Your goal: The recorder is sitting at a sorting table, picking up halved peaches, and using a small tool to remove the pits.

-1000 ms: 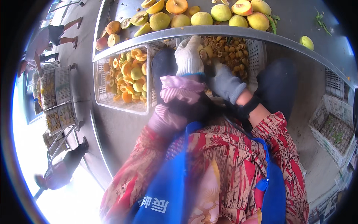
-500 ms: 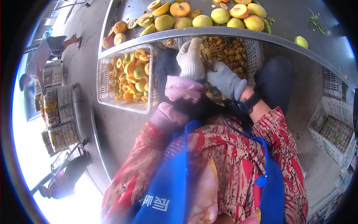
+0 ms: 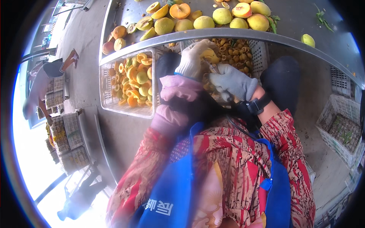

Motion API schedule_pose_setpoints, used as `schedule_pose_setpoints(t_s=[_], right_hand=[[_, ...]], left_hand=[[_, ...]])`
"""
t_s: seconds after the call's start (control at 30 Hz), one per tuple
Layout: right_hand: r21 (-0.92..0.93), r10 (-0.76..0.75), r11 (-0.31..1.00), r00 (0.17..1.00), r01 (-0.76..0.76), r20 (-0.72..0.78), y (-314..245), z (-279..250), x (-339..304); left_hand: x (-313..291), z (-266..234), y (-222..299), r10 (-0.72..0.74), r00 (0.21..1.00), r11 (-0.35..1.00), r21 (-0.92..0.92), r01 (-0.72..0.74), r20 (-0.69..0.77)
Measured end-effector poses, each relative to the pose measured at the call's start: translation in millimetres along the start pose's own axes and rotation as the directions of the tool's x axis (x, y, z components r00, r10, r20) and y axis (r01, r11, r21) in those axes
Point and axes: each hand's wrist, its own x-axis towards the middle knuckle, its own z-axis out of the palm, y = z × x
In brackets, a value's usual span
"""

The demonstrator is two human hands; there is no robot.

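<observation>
My left hand [image 3: 191, 62], in a white glove, is closed around a yellow peach [image 3: 211, 56] just below the table's near edge. My right hand [image 3: 235, 81], in a grey glove, grips a small metal tool [image 3: 214, 68] whose tip points at the peach; its exact kind is hard to make out. Below and beyond both hands stands a crate of small brownish-orange pieces [image 3: 236, 53], partly covered by the gloves. To the left, a white plastic crate [image 3: 127, 109] holds many peach halves [image 3: 135, 81], some with hollow centres.
A metal table [image 3: 292, 22] carries whole and cut peaches [image 3: 205, 22] and leaves. A white crate [image 3: 338, 131] with green scraps stands at right. At far left, a person [image 3: 42, 81] bends by stacked crates [image 3: 68, 125]; another blurred figure [image 3: 81, 195] is near a cart.
My left hand has turned, so the yellow peach in it now shows. The right hand has shifted slightly, with the metal tool near the fruit. The person at far left has moved.
</observation>
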Motion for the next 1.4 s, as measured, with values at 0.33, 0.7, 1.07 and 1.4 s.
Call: schedule_pose_setpoints(t_s=[0.33, 0.7, 1.07, 1.4], right_hand=[[-0.129, 0.054, 0.989, 0.989, -0.072, -0.135, 9.9, 3.7, -0.4], [0.293, 0.186, 0.918, 0.944, -0.266, 0.273, 8.6, -7.0, -12.3], [0.562, -0.067, 0.748, 0.802, -0.353, 0.593, 17.7, -11.3, -7.5], [0.611, -0.222, 0.787, 0.883, -0.088, 0.414, 1.2, -4.9, -38.1]], left_hand=[[-8.4, 14.4, -16.1, 0.033, 0.970, 0.999, 0.047, -0.022, -0.242], [-30.1, 17.8, -5.1, 0.019, 0.985, 0.961, 0.273, 0.030, -0.173], [-16.1, 15.5, -3.8, -0.257, 0.963, 0.897, -0.353, 0.267, 0.076], [-18.4, 0.2, 0.9, 0.318, 0.936, 0.939, 0.190, -0.288, -0.152]])
